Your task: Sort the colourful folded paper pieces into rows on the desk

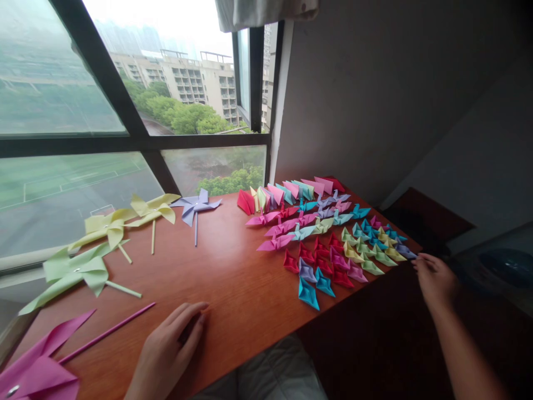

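My left hand (172, 344) rests on the wooden table near its front edge, fingers curled loosely with a gap between thumb and fingers and nothing in them. At the table's right edge, my right hand (435, 278) has its fingertips beside a purple paper boat (405, 251); whether they hold it is too small to tell. Several folded boats in red, blue, green and yellow, such as a blue one (308, 293), lie in rows left of that hand. Behind them stand paper cranes, among them a pink one (275, 243), and a row of upright folded papers (291, 190).
Paper pinwheels on sticks lie along the table's left side: magenta (45, 375), green (79, 270), yellow (154, 210) and purple (196, 206). A window (141, 143) borders the far side, with a grey wall (353, 100) at right.
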The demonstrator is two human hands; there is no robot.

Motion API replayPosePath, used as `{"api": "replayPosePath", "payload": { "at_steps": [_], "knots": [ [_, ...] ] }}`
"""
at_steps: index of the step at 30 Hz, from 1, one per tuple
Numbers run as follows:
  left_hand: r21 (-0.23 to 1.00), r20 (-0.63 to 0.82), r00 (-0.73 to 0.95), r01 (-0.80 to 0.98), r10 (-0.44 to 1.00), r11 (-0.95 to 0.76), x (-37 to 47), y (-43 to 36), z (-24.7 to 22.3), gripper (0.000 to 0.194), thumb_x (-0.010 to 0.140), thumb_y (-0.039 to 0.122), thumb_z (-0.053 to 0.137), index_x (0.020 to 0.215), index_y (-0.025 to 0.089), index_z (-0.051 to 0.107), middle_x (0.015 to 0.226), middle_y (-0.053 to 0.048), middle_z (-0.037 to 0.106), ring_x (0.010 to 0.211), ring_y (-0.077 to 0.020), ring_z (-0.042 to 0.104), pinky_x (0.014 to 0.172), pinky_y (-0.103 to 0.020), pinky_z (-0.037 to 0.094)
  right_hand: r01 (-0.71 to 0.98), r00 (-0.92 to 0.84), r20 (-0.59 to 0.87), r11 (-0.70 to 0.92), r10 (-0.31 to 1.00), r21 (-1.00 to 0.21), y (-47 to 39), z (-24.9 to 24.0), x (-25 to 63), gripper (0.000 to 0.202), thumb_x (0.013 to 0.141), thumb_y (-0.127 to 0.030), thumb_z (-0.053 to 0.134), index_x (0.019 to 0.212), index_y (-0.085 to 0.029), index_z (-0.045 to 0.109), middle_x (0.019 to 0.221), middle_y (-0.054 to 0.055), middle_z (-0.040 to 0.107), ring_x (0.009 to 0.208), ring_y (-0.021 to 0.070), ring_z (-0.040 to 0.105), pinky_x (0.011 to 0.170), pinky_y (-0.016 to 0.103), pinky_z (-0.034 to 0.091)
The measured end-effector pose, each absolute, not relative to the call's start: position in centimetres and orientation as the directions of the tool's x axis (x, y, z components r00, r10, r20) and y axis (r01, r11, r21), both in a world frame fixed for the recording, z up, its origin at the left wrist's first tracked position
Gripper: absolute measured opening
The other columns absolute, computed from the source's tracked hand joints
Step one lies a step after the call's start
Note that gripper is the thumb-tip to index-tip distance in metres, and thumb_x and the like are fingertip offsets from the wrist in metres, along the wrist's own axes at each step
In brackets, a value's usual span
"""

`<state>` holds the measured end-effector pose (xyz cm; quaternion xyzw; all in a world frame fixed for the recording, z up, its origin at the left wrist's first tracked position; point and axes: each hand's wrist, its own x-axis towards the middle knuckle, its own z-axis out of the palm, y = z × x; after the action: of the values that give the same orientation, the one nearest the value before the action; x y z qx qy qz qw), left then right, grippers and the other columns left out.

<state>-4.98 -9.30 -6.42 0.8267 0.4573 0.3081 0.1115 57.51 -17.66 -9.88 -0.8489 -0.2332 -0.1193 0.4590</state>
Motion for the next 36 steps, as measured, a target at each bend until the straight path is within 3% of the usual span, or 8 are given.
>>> {"api": "replayPosePath", "payload": {
  "at_steps": [6, 10, 12, 16, 19, 20, 26, 36],
  "knots": [
    [0.445, 0.400, 0.408, 0.697, 0.821, -0.563, -4.9, -9.4, -6.4, 0.021, 0.096, 0.037, 0.052, 0.104, 0.026, 0.068, 0.096, -0.001, 0.074, 0.084, -0.0155, 0.073, 0.071, -0.020, 0.056, 0.464, 0.873, 0.389, -0.254, 0.295, -0.849, -17.9, -7.8, 53.3, 0.037, 0.080, -0.030, 0.062, 0.113, -0.013, 0.068, 0.090, 0.016, 0.072, 0.073, 0.0228, 0.069, 0.064, 0.032, 0.053],
    [0.381, 0.398, 0.427, 0.729, 0.812, -0.569, -4.9, -9.8, -6.9, 0.020, 0.097, 0.032, 0.050, 0.108, 0.025, 0.066, 0.099, -0.002, 0.073, 0.085, -0.0155, 0.071, 0.072, -0.021, 0.055, 0.557, 0.770, 0.478, -0.078, 0.423, -0.827, -17.5, -5.2, 44.9, 0.035, 0.085, -0.040, 0.064, 0.109, -0.016, 0.070, 0.086, 0.011, 0.072, 0.069, 0.0187, 0.067, 0.067, 0.030, 0.054],
    [0.319, 0.409, 0.439, 0.753, 0.800, -0.576, -4.7, -10.3, -7.1, 0.021, 0.097, 0.030, 0.049, 0.110, 0.024, 0.065, 0.100, -0.003, 0.072, 0.084, -0.0165, 0.071, 0.072, -0.023, 0.054, 0.570, 0.684, 0.478, 0.006, 0.551, -0.822, -17.4, -4.0, 39.4, 0.033, 0.088, -0.041, 0.063, 0.111, -0.018, 0.069, 0.088, 0.010, 0.072, 0.072, 0.0194, 0.068, 0.065, 0.030, 0.055],
    [0.184, 0.410, 0.488, 0.783, 0.771, -0.594, -3.5, -11.5, -6.9, 0.022, 0.098, 0.025, 0.046, 0.109, 0.023, 0.064, 0.095, -0.005, 0.070, 0.084, -0.0197, 0.067, 0.075, -0.029, 0.053, 0.651, 0.225, 0.528, 0.277, 0.819, -0.707, -16.9, -2.5, 27.9, 0.023, 0.091, -0.023, 0.059, 0.113, -0.024, 0.067, 0.092, 0.006, 0.073, 0.081, 0.0178, 0.070, 0.073, 0.027, 0.057],
    [0.157, 0.330, 0.551, 0.769, 0.767, -0.620, -2.4, -12.1, -6.5, 0.021, 0.096, 0.021, 0.047, 0.108, 0.023, 0.064, 0.090, -0.005, 0.067, 0.079, -0.0205, 0.064, 0.072, -0.032, 0.052, 0.551, -0.231, 0.542, 0.568, 0.808, -0.612, -15.6, -2.6, 20.9, 0.030, 0.090, -0.015, 0.054, 0.117, -0.024, 0.065, 0.095, 0.005, 0.073, 0.083, 0.0170, 0.069, 0.077, 0.028, 0.055],
    [0.168, 0.297, 0.555, 0.771, 0.777, -0.615, -2.2, -12.2, -6.3, 0.019, 0.095, 0.021, 0.048, 0.105, 0.023, 0.064, 0.089, -0.004, 0.066, 0.079, -0.0207, 0.063, 0.071, -0.032, 0.052, 0.525, -0.285, 0.526, 0.589, 0.802, -0.614, -14.9, -2.9, 19.1, 0.029, 0.090, -0.015, 0.054, 0.115, -0.023, 0.065, 0.093, 0.004, 0.073, 0.082, 0.0171, 0.068, 0.076, 0.028, 0.054],
    [0.275, 0.133, 0.390, 0.869, 0.911, -0.412, -1.7, -10.0, -4.3, 0.017, 0.093, 0.017, 0.049, 0.100, 0.021, 0.064, 0.096, -0.006, 0.067, 0.090, -0.0210, 0.064, 0.077, -0.031, 0.050, 0.567, -0.196, 0.391, 0.430, 0.899, -0.703, -9.1, -5.2, 13.7, 0.022, 0.090, -0.017, 0.053, 0.104, -0.021, 0.070, 0.094, 0.005, 0.073, 0.086, 0.0174, 0.068, 0.080, 0.027, 0.051],
    [0.182, 0.034, 0.191, 0.964, 0.981, -0.194, -2.1, -2.1, -1.8, 0.025, 0.096, 0.030, 0.044, 0.103, 0.022, 0.066, 0.101, -0.006, 0.072, 0.094, -0.0212, 0.067, 0.077, -0.029, 0.047, 0.642, -0.045, 0.280, 0.243, 0.959, -0.727, -2.5, -7.1, 12.9, 0.022, 0.088, -0.017, 0.056, 0.098, -0.022, 0.074, 0.098, 0.006, 0.075, 0.091, 0.0200, 0.069, 0.084, 0.028, 0.050]
  ]
}}
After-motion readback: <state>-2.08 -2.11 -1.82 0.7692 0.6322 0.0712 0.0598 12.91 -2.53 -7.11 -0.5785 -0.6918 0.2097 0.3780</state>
